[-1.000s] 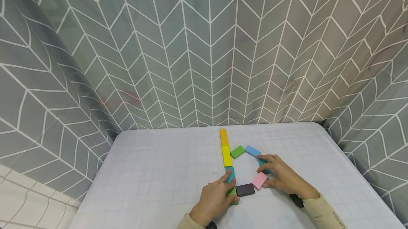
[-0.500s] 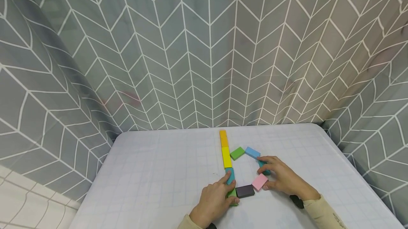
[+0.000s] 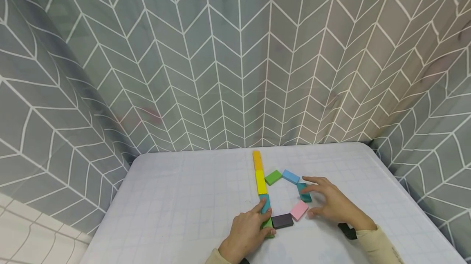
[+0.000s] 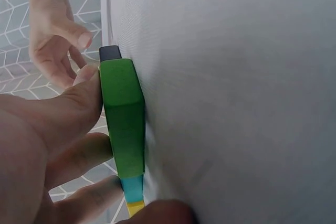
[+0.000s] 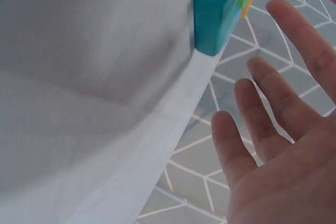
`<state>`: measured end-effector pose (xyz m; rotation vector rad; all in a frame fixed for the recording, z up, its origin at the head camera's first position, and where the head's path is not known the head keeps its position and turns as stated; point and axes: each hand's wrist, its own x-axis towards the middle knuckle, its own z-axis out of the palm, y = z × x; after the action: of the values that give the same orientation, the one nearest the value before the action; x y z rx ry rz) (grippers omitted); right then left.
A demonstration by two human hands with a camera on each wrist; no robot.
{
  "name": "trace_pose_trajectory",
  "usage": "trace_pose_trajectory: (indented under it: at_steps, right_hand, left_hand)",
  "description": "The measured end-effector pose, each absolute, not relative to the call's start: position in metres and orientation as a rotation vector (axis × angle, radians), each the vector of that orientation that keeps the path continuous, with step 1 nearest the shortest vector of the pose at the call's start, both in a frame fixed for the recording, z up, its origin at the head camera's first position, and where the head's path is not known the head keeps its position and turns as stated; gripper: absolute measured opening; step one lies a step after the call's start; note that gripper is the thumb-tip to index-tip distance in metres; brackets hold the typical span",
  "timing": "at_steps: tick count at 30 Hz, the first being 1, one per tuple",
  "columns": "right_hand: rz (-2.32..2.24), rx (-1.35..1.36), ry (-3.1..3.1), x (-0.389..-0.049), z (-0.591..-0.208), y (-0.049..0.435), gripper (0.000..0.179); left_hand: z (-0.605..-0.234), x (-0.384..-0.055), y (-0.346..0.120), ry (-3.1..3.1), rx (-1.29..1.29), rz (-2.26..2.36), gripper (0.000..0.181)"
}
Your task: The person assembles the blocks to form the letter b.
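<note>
In the head view, my left hand [image 3: 244, 231] rests on a row of flat blocks, its thumb on a green block [image 4: 123, 119] and fingertips on a blue block [image 3: 264, 203] just beyond. My right hand [image 3: 329, 200], fingers spread and holding nothing, hovers beside a teal block [image 3: 304, 193]; one fingertip overlaps it in the head view. The right wrist view shows that teal block with the fingers apart from it. A pink block [image 3: 299, 211] lies below it, left of the right thumb. A dark block [image 3: 282, 221] sits between the pink block and the left hand.
A yellow block [image 3: 261, 182] and an orange block [image 3: 257, 160] extend the row toward the back of the white table [image 3: 184, 198]. Another green block [image 3: 273, 177] and a light blue block [image 3: 290, 176] complete a curve of blocks. A patterned grey curtain [image 3: 228, 72] surrounds the table.
My right hand has let go of the teal block, its fingers spreading and drawing away slightly to the right. The left hand stays in place on the row.
</note>
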<state>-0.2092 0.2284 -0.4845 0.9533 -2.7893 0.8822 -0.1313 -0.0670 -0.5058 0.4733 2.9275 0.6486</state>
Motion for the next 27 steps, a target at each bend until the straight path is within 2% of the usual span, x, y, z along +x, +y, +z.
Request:
trace_pose_trajectory:
  at_steps: [5, 13, 17, 27]
  right_hand:
    - [0.920, 0.915, -2.744, -0.215, -0.490, 0.239, 0.052]
    - [1.041, 0.799, -2.658, -0.225, -0.502, 0.264, 0.035]
    - [1.169, 0.759, -2.686, -0.229, -0.507, 0.278, 0.032]
    - [1.381, 0.558, -2.838, -0.235, -0.506, 0.303, 0.043]
  left_hand:
    - [-0.505, -0.131, -0.067, 2.937, 0.487, 0.612, 0.059]
    - [-0.502, -0.128, -0.064, 2.955, 0.489, 0.542, 0.058]
    - [-0.498, -0.126, -0.064, 2.969, 0.522, 0.560, 0.055]
    - [-0.478, -0.132, -0.082, 3.070, 0.515, 0.636, 0.052]
